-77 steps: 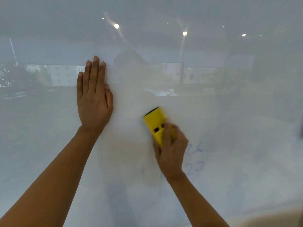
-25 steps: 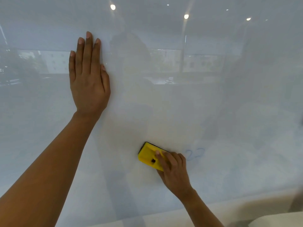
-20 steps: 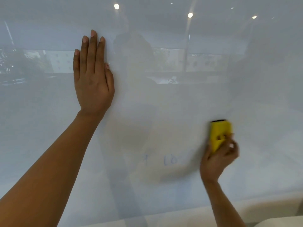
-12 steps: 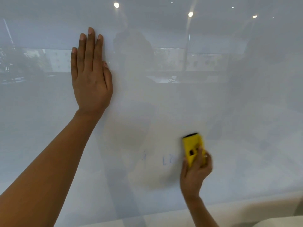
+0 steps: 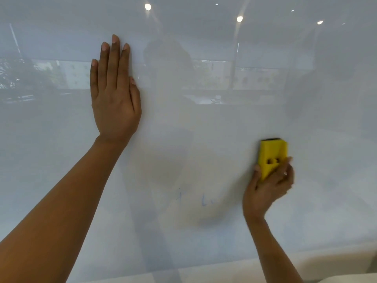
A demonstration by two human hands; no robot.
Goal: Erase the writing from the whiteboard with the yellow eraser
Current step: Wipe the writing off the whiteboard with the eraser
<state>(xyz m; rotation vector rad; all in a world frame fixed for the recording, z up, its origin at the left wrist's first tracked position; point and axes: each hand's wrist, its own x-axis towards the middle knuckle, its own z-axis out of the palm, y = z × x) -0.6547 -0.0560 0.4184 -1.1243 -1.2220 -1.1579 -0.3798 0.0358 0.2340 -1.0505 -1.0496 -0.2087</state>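
A glossy whiteboard [image 5: 204, 129] fills the view. My right hand [image 5: 267, 188] grips the lower half of the yellow eraser [image 5: 272, 156], which stands upright and pressed flat on the board at the right. Faint blue writing [image 5: 206, 201] is left on the board to the left of that hand, with another faint blue mark [image 5: 179, 196] further left. My left hand [image 5: 115, 92] lies flat on the board at the upper left, fingers together and pointing up, holding nothing.
The board's lower edge [image 5: 224, 260] runs across the bottom, with a pale surface [image 5: 224, 272] below it. Ceiling lights and windows are reflected in the upper board.
My right hand swept the eraser right, back left, then right and up again. The "22" seen a second ago is gone; only faint marks are left. My left hand stayed flat.
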